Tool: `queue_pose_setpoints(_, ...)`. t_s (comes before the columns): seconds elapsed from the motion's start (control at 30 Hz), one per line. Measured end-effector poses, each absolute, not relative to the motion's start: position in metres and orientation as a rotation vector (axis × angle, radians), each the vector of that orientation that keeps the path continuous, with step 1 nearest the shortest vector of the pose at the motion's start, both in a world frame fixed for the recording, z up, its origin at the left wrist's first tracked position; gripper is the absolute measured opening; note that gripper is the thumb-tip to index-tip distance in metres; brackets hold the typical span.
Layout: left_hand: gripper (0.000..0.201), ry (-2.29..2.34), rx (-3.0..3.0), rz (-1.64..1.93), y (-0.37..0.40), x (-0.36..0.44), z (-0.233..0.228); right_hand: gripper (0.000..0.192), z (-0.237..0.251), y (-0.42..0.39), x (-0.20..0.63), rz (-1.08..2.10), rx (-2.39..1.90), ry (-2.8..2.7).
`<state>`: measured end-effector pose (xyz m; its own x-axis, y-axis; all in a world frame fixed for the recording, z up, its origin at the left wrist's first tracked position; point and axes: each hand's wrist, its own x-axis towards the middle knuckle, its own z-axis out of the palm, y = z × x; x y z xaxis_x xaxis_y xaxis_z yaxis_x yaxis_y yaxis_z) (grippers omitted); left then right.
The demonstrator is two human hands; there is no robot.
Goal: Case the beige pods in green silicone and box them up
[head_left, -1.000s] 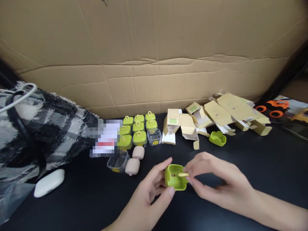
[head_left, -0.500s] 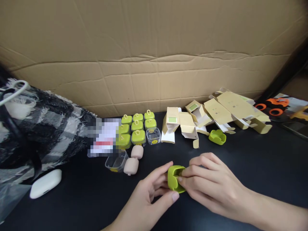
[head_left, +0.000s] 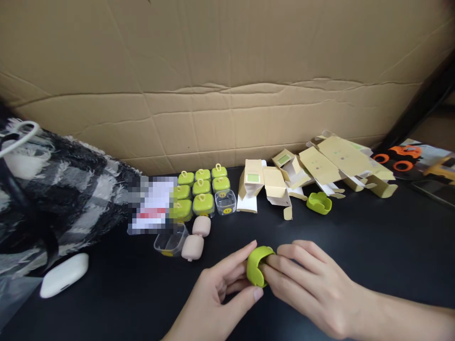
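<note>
**Both hands grip a small green case above the dark counter**

The left hand (head_left: 220, 293) and the right hand (head_left: 313, 284) meet low in the middle of the view, both closed on a small green case (head_left: 256, 265). The left thumb and fingers pinch its left side; the right fingers press it from the right and cover part of it. The case is turned on edge, its curved rim showing, just above the black counter (head_left: 373, 237).

At 11 o'clock from the case lie two pink cases (head_left: 197, 237), touching each other, with a clear box (head_left: 170, 241) just beside them. Further on at 11 o'clock stands a tight block of green boxes (head_left: 199, 189). At 1 o'clock a second green case (head_left: 319, 202) lies open side up, near a heap of cardboard packets (head_left: 320, 166). Far off at 9 o'clock rests a white case (head_left: 64, 274), beside a black-and-white scarf (head_left: 60, 189). A cardboard sheet (head_left: 227, 71) stands behind everything.
</note>
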<state>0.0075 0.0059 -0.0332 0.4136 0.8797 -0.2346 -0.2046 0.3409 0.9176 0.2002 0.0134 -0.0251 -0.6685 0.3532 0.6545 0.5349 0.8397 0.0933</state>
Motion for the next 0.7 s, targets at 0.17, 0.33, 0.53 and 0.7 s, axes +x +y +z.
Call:
queue_pose_setpoints(0.17, 0.052, 0.839, 0.946, 0.84, 0.006, 0.007, -0.033, 0.03, -0.028, 0.012, 0.199, -0.349, -0.678, -2.352)
queue_pose_setpoints(0.33, 0.051, 0.836, 0.95, 0.842, 0.006, 0.009, -0.033, 0.034, -0.027, 0.011, 0.198, -0.364, -0.706, -2.353)
queue_pose_setpoints(0.53, 0.049, 0.819, 0.964, 0.829, 0.009, 0.006, -0.033, 0.044, -0.022, 0.008, 0.194, -0.484, -0.694, -2.332)
queue_pose_setpoints(0.7, 0.048, 0.787, 0.941, 0.754, 0.011, -0.001, -0.027, 0.027, -0.014, 0.006, 0.199, -0.445, -0.656, -2.264)
